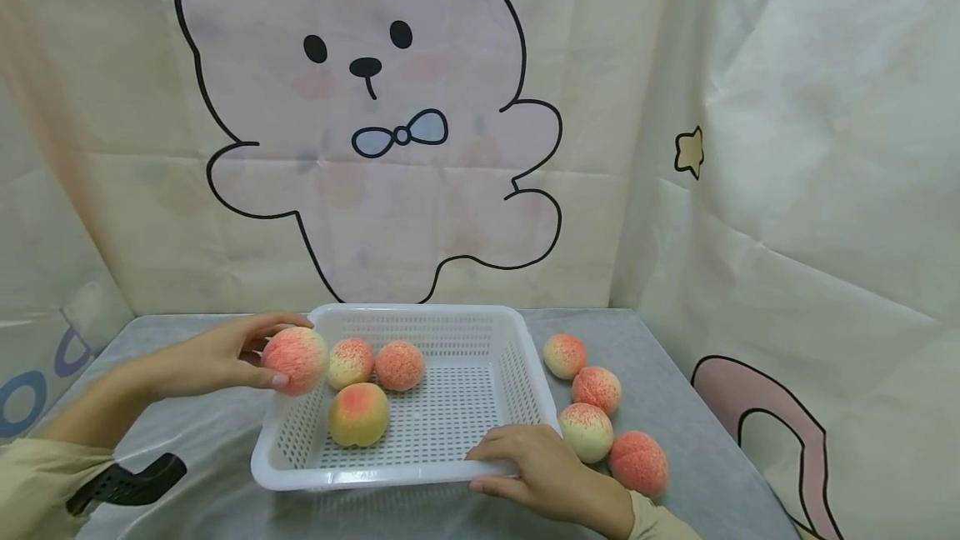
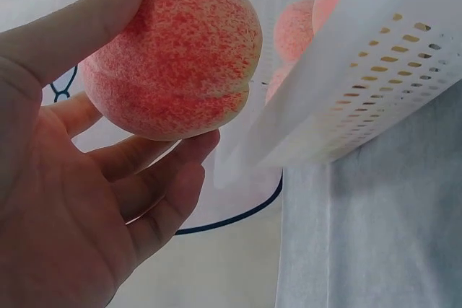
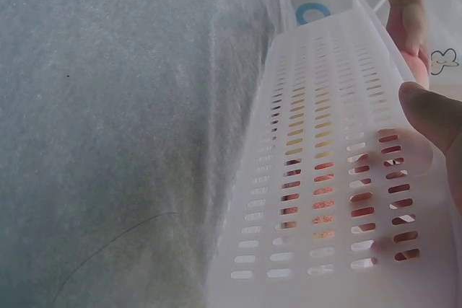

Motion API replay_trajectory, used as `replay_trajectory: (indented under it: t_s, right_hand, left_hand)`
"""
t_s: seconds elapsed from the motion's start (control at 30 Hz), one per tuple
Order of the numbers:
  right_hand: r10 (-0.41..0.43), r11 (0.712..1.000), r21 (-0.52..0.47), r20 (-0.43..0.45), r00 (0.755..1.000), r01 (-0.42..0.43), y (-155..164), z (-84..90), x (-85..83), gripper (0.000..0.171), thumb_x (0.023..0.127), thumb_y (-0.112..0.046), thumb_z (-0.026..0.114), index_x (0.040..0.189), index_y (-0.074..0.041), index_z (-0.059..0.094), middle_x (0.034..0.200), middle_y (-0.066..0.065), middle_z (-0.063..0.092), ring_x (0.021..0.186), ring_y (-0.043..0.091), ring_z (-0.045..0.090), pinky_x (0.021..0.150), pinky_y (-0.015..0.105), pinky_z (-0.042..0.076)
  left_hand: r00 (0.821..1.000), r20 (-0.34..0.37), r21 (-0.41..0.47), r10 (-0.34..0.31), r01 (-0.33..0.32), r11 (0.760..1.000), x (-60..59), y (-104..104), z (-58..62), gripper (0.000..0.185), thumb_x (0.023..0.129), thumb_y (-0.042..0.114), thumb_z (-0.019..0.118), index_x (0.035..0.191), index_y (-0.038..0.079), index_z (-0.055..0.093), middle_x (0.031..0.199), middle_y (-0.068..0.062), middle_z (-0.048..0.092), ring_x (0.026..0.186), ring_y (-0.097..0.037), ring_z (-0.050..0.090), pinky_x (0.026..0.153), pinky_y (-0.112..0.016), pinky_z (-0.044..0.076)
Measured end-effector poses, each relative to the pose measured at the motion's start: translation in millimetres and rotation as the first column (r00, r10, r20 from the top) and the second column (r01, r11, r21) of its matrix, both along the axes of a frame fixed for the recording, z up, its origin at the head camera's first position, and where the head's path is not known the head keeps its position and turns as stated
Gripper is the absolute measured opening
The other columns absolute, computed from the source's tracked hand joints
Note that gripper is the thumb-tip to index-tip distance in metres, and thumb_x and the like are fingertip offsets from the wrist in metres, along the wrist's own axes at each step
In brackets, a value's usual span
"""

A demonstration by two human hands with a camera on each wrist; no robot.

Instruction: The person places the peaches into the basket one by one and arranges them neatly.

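Observation:
My left hand (image 1: 202,359) holds a pink-red peach (image 1: 296,362) between thumb and fingers, just above the left rim of a white plastic basket (image 1: 397,475). In the left wrist view, the thumb lies across one side of that peach and the fingertips support the other. Inside the basket, towards its left, sit a mottled peach (image 1: 350,363), a redder peach (image 1: 400,366) and a yellow peach (image 1: 359,415). My right hand (image 1: 540,471) grips the basket's front rim near the right corner, its thumb (image 3: 426,117) outside and its fingers over the inner side.
Several more peaches (image 1: 596,390) lie on the grey cloth-covered table (image 1: 675,407), close along the basket's right side. A pale curtain (image 1: 585,223) with a cartoon bear hangs behind the table, and more curtain (image 1: 825,190) hangs on the right.

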State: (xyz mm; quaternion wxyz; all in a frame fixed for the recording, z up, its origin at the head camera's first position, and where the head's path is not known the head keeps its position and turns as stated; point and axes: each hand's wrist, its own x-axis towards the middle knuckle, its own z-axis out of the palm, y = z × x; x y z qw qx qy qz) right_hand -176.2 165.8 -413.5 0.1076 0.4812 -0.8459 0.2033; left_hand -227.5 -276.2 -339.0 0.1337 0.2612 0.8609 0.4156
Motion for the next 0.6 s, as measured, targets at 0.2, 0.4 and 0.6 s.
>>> replay_trajectory:
  t_s: [0.2, 0.4, 0.6]
  right_hand:
    - [-0.006, 1.0, 0.001, 0.01, 1.0, 0.006, 0, -0.2, -0.1, 0.017, 0.091, -0.033, 0.074, 0.106, -0.026, 0.075, 0.1, -0.016, 0.074, 0.092, -0.005, 0.067, 0.078, 0.012, 0.05]
    - [-0.005, 1.0, 0.006, 0.005, 1.0, 0.005, 0, 0.1, 0.2, 0.016, 0.092, -0.034, 0.073, 0.105, -0.027, 0.075, 0.099, -0.016, 0.074, 0.092, -0.005, 0.067, 0.077, 0.012, 0.049]
    - [-0.005, 1.0, 0.006, 0.003, 1.0, 0.005, 0, 0.2, 0.4, 0.016, 0.092, -0.035, 0.073, 0.105, -0.026, 0.075, 0.099, -0.015, 0.074, 0.092, -0.004, 0.067, 0.077, 0.012, 0.049]
  left_hand:
    - [1.0, 0.008, -0.003, -0.02, 0.02, 1.0, -3.4, 10, 3.4, 0.067, 0.091, 0.024, 0.074, 0.148, 0.009, 0.041, 0.133, -0.018, 0.059, 0.103, -0.017, 0.064, 0.081, -0.029, 0.057]
    - [0.999, 0.001, -0.015, -0.039, 0.039, 0.999, -5.9, 18, 5.1, 0.063, 0.09, 0.026, 0.075, 0.144, 0.013, 0.045, 0.131, -0.013, 0.06, 0.104, -0.017, 0.065, 0.083, -0.028, 0.057]
    - [0.998, -0.011, -0.027, -0.062, 0.062, 0.998, -8.3, 27, 5.9, 0.061, 0.089, 0.027, 0.076, 0.142, 0.015, 0.047, 0.13, -0.011, 0.061, 0.106, -0.019, 0.064, 0.085, -0.027, 0.056]
